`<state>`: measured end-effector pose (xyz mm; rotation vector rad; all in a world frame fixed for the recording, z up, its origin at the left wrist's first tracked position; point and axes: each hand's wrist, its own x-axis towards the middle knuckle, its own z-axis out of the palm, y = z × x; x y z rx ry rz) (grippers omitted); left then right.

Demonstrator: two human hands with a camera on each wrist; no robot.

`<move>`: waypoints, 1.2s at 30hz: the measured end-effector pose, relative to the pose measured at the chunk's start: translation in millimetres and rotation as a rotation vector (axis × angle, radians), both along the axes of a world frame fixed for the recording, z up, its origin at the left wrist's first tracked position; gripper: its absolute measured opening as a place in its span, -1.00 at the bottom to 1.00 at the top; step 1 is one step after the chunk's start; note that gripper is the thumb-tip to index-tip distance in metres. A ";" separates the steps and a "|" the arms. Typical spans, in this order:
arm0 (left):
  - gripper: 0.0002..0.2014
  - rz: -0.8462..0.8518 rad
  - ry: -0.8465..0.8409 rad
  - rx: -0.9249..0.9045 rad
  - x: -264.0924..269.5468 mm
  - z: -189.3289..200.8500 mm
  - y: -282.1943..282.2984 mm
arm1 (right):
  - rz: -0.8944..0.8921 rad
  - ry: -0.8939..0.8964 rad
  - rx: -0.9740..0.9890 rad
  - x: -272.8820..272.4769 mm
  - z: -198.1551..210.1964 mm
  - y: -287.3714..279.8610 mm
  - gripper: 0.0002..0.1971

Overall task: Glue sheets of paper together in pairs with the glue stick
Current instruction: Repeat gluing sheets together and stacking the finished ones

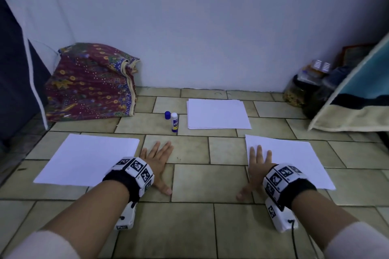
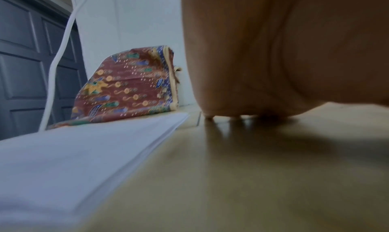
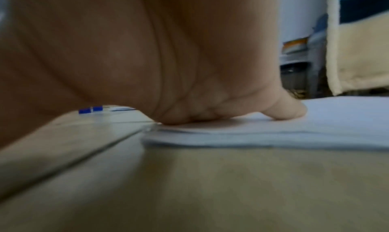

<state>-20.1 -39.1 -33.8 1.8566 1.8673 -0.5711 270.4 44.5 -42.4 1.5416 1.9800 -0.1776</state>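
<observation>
Both palms flat: your left hand [image 1: 156, 159] rests on tile beside the left paper [image 1: 88, 159], your right hand [image 1: 257, 166] presses the right paper's [image 1: 294, 157] edge. Glue stick [image 1: 174, 122] stands uncapped ahead of your left fingers; grab it low, avoid tipping.

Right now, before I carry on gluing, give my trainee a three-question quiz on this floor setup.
1. True or false: the glue stick stands upright with its blue cap off beside it.
2. Which hand rests on paper? A) left hand B) right hand
3. Fill in: the far paper stack lies to the ___ of the glue stick.

Key: 1 true; 2 B, on the right paper stack; 3 right.
</observation>
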 end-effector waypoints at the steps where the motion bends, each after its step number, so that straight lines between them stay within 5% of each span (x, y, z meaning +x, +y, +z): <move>1: 0.35 0.011 0.003 0.004 2.5 1.2 -0.5 | -0.005 0.012 0.014 0.6 -2.1 0.9 0.54; 7: 0.10 0.120 -0.151 0.151 -14.3 24.6 -18.1 | 0.010 -0.001 0.040 1.3 -11.1 2.6 0.47; 13: 0.27 0.366 0.136 0.088 -79.6 39.9 -40.0 | -0.015 0.029 0.046 -0.5 -7.5 0.6 0.64; 17: 0.20 0.451 0.108 0.063 -102.2 19.1 -55.7 | -0.034 0.020 0.031 -0.5 6.1 -6.4 0.56; 26: -0.25 0.498 0.011 0.151 -110.2 19.2 -63.7 | -0.075 0.036 0.004 -3.6 19.7 -16.2 0.48; 30: -0.66 0.542 0.104 0.457 -104.6 33.4 -61.1 | -0.023 0.016 -0.001 -3.6 19.1 -12.9 0.51; 33: -0.73 0.459 0.180 0.613 -75.0 56.6 -57.8 | -0.027 0.021 -0.006 -3.0 14.9 -8.8 0.54; 36: -0.72 0.305 0.146 0.561 -27.6 71.7 -49.4 | -0.038 0.025 -0.013 -3.6 19.8 -11.9 0.50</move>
